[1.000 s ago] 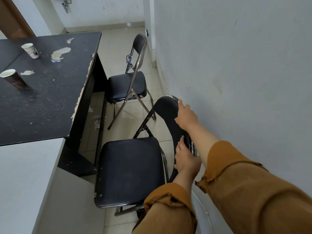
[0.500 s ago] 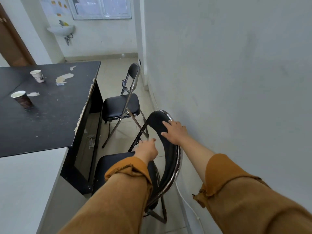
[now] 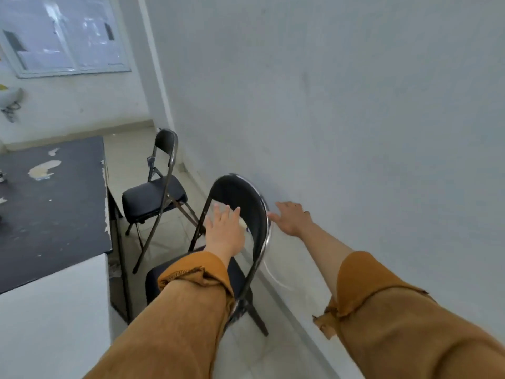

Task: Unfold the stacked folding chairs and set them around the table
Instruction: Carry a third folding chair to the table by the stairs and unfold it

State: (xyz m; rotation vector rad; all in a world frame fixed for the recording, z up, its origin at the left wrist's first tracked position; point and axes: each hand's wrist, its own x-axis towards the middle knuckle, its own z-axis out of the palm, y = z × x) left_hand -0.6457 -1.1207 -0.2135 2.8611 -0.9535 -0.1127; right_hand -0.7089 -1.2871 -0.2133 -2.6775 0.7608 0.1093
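Two black folding chairs with chrome frames stand unfolded between the black table point(image 3: 54, 209) and the wall. The near chair point(image 3: 240, 196) is just ahead of me, its backrest close to the wall. My left hand point(image 3: 224, 232) hovers in front of that backrest with fingers spread, holding nothing. Just right of the backrest's chrome rim, my right hand point(image 3: 292, 218) is spread open, its thumb near the rim. The far chair point(image 3: 153, 196) stands beyond, its seat facing the table's edge.
The grey wall point(image 3: 355, 132) runs close along the right side. A white cable point(image 3: 273, 277) lies at its foot. A white surface point(image 3: 49, 310) adjoins the table at lower left. A window point(image 3: 62, 36) and a sink point(image 3: 8, 98) are on the far wall.
Both hands have come off the near chair's backrest and spread open. My right hand slid to the right of the rim, and my view has lifted toward the far wall.
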